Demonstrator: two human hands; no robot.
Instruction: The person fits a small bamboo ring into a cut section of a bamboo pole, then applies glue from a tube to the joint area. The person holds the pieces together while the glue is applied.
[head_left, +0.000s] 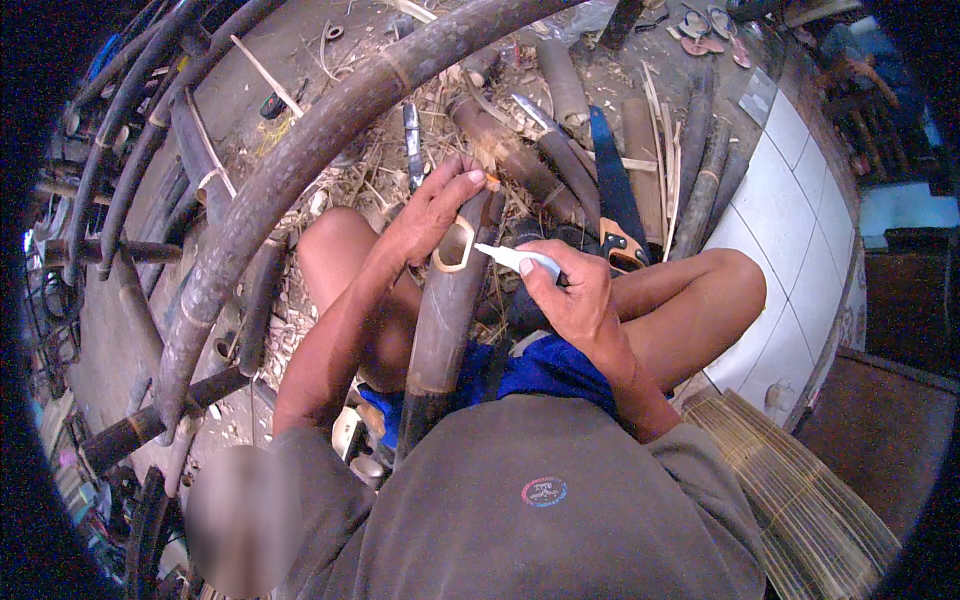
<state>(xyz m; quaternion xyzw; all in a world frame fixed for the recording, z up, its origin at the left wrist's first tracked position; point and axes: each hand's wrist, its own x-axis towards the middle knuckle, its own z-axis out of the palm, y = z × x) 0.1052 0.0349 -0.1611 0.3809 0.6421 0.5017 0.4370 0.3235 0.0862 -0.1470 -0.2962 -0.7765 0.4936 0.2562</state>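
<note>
Wood shavings (pixel 385 150) litter the floor (pixel 290 40) before us, with white tiles (pixel 785 220) on the right and a long pole (pixel 300 145) sweeping across the left. Between our knees a dark bamboo tube (pixel 445 310) runs near to far, a hole cut in its upper face. Our right hand (pixel 572 290) holds a white squeeze bottle (pixel 520 260), its tip just right of the hole. Our left hand (pixel 440 205) curls at the tube's far end; we cannot tell how firmly it grips. A saw (pixel 615 180) lies farther right.
</note>
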